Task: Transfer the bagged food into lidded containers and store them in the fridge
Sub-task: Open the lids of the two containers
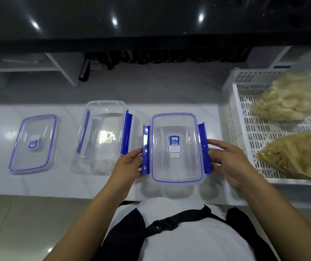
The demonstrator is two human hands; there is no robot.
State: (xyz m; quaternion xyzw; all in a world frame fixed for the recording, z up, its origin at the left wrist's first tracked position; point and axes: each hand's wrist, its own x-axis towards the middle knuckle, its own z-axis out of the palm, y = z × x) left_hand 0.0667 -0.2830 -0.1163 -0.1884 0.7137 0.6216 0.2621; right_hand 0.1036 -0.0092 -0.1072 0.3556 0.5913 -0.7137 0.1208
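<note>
kitchen | white counter [102, 185] | food containers [177, 147] | crate [245, 129] of bagged food [290, 98]

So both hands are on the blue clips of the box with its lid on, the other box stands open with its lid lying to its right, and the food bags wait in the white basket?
Nearly. In the head view the loose lid lies left of the open box, not right. The rest holds: left hand and right hand on the clips of the lidded box, food bags in the white basket.

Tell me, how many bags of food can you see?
2, both in the white basket on the right: one bag farther back, the other bag nearer the person. More could be hidden past the picture's edge.
</note>
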